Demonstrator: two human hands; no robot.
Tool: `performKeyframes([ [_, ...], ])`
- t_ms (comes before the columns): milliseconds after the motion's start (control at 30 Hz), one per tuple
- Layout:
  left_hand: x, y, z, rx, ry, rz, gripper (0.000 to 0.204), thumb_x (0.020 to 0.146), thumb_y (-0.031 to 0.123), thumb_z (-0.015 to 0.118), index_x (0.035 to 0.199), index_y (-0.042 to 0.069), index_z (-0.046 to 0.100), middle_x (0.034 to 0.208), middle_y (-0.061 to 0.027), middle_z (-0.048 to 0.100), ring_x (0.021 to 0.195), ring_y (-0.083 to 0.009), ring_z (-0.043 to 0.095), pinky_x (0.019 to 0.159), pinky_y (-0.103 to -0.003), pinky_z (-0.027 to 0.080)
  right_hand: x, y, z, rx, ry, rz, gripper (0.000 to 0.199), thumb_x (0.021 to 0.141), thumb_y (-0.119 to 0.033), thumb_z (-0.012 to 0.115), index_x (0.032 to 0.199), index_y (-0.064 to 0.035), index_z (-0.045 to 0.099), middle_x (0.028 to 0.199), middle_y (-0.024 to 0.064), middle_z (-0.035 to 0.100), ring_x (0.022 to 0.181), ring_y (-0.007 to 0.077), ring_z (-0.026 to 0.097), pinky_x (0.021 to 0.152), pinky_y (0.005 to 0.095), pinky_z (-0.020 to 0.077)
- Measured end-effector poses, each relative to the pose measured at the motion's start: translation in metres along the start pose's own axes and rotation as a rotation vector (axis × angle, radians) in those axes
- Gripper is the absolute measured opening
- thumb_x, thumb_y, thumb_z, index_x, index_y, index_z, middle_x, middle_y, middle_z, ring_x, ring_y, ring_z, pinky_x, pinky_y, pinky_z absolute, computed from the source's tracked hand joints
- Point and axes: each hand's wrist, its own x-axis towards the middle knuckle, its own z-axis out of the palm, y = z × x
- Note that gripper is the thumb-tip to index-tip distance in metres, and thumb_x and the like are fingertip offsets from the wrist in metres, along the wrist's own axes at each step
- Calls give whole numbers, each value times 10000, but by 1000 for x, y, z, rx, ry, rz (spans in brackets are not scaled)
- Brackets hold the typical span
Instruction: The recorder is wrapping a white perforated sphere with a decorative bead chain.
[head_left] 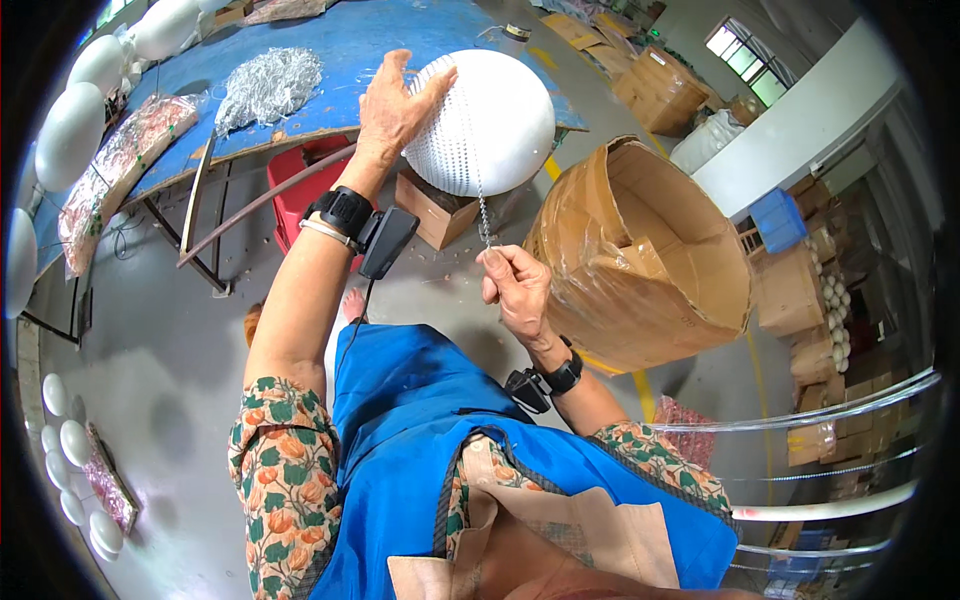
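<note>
White ball [505,120], held at the near edge of the blue bench [350,40], toward its right corner; left side studded with beads [440,145]. Braced by the left hand [392,110], thumb and fingers spread wide. Pinched between thumb and forefinger of the right hand [518,290]: a beaded strand [484,215], drawn down from the ball. Probably partway through winding; next, calling for steady tension and a turn of the ball. Hidden: ball's far side, strand end. Hard to judge: contact with the bench.
</note>
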Motion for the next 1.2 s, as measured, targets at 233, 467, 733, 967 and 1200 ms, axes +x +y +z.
performKeyframes([
  [233,2,5,0,3,-104,-69,456,755,456,595,942,41,630,959,-170,611,923,-288,575,790,-348,444,5,2,6,24,48,36,205,868,-202,536,816,-8,580,504,-11,484,444,40,411,419,185,327],
  [467,-8,-3,-5,1,-127,23,620,750,552,535,1069,23,578,1031,-204,583,975,-314,553,829,-363,422,12,8,5,27,16,2,212,875,-209,522,833,-9,579,515,-3,495,450,47,426,427,190,341],
  [733,5,-21,5,56,10,60,692,717,628,498,1080,44,579,1065,-190,572,1026,-323,523,885,-459,359,15,11,10,30,68,-3,207,882,-203,508,865,-6,571,537,5,512,459,45,426,431,181,342],
  [967,14,-1,-10,-193,-269,-153,671,739,632,466,1157,111,534,1105,-185,553,1034,-325,519,894,-399,375,5,8,6,16,68,17,206,883,-198,506,855,-5,572,539,1,504,469,44,422,437,188,340],
  [1200,10,-15,-5,-92,-271,-31,824,724,658,456,1186,-25,463,1173,-246,481,1098,-341,470,942,-379,346,6,12,3,26,52,19,205,880,-203,513,850,-10,576,540,0,507,477,43,430,442,184,342],
])
